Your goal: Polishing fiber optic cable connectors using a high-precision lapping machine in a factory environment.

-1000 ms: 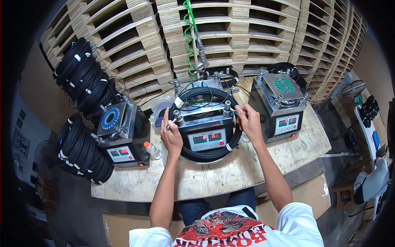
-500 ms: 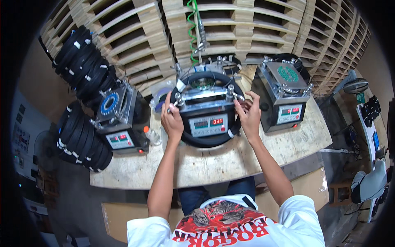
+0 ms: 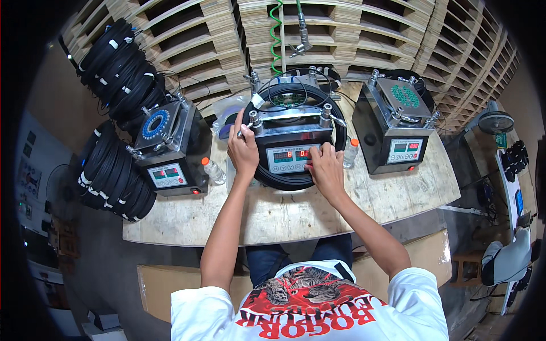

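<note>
In front of me stands a box-shaped metal machine [image 3: 298, 136] with a control panel [image 3: 289, 160] and lit red digits. Black coiled cable [image 3: 341, 133] rings it, and a thin strand loops over its top. My left hand [image 3: 243, 150] is at the machine's left front post, its fingers closed round a small metal clamp lever [image 3: 239, 134]. Over the panel's right side is my right hand [image 3: 327, 170], holding nothing, fingers bent and apart, a fingertip at the panel's buttons. Its fingers cover part of the display. The right front clamp post [image 3: 325, 115] is untouched.
Similar machines stand left [image 3: 170, 150] with a blue ring plate and right [image 3: 392, 128] with green dots. Small orange-capped bottles [image 3: 214, 171] [image 3: 351, 153] flank the middle machine. Black cable coils [image 3: 111, 170] are stacked at left. A green spiral hose [image 3: 276, 37] hangs before wooden pallets [image 3: 364, 34].
My right hand has left the right clamp lever and come down onto the panel. More digits glow on the display. My left hand stays by the left post. The bottle at right now shows.
</note>
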A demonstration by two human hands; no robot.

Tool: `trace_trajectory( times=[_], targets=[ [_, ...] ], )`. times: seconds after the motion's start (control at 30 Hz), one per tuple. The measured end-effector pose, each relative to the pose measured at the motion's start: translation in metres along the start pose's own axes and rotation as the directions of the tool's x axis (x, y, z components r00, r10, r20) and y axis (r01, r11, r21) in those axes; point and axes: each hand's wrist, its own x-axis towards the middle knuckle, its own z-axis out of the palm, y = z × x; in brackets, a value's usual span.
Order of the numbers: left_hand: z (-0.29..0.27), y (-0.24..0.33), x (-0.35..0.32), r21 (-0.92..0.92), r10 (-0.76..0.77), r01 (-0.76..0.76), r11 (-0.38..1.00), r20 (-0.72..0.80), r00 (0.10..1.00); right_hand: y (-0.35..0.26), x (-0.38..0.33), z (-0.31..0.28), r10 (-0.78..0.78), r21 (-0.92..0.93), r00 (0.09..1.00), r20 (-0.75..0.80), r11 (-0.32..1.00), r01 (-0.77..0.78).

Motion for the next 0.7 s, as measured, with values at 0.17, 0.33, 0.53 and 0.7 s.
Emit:
trace_trajectory(
  times=[0.17,0.33,0.53,0.7],
  targets=[
    [0.002,-0.008,-0.001,0.057,0.064,-0.061,0.997,-0.059,0.996,-0.011,0.006,-0.004,0.083,-0.003,0.997,0.003,0.997,-0.083],
    [0.003,-0.01,-0.001,0.051,0.082,-0.079,0.996,-0.054,0.995,-0.009,0.004,-0.003,0.126,-0.01,0.992,-0.013,0.992,-0.126],
    [0.0,-0.008,0.002,-0.039,0.037,-0.037,0.999,-0.006,0.999,0.007,0.003,-0.011,0.171,0.447,0.954,-0.244,0.893,-0.046],
    [-0.011,-0.003,0.001,-0.051,0.113,-0.127,0.991,-0.22,0.969,0.023,0.037,-0.043,0.509,0.722,0.799,-0.319,0.677,-0.143]
  ],
)
